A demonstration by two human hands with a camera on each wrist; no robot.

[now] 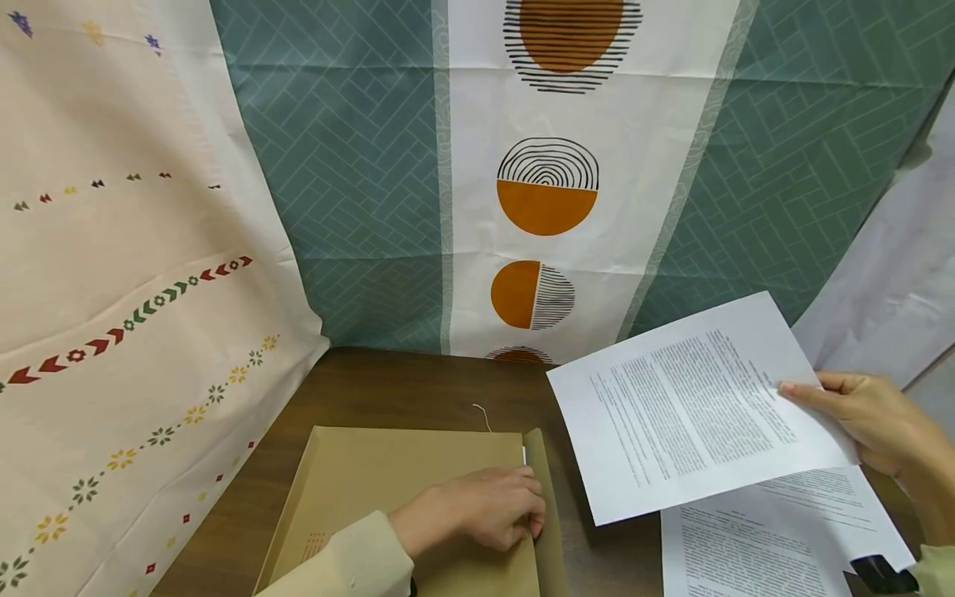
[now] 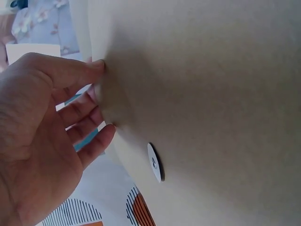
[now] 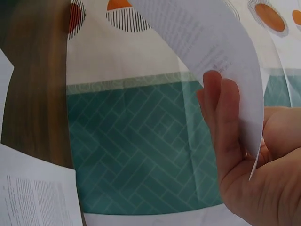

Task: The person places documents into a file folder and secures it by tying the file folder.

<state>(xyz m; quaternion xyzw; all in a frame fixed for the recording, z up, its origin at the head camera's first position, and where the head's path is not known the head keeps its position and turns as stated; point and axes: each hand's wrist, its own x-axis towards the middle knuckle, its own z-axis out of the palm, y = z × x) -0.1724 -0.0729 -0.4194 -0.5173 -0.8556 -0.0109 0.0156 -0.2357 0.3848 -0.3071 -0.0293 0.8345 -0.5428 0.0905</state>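
A brown paper string-tie folder lies on the table, a narrow strip of white paper showing at its right edge. My left hand grips the folder's cover along that edge. In the left wrist view, the left hand has its thumb on the cover and its fingers at the edge, near a round white button. At the right, my right hand holds a printed sheet up at a tilt, pinched between thumb and fingers; the right wrist view shows the sheet bending.
More printed sheets lie on the dark wooden table at the right, partly beneath the raised sheet. A thin white string sticks out behind the folder. Patterned cloths hang behind and at the left.
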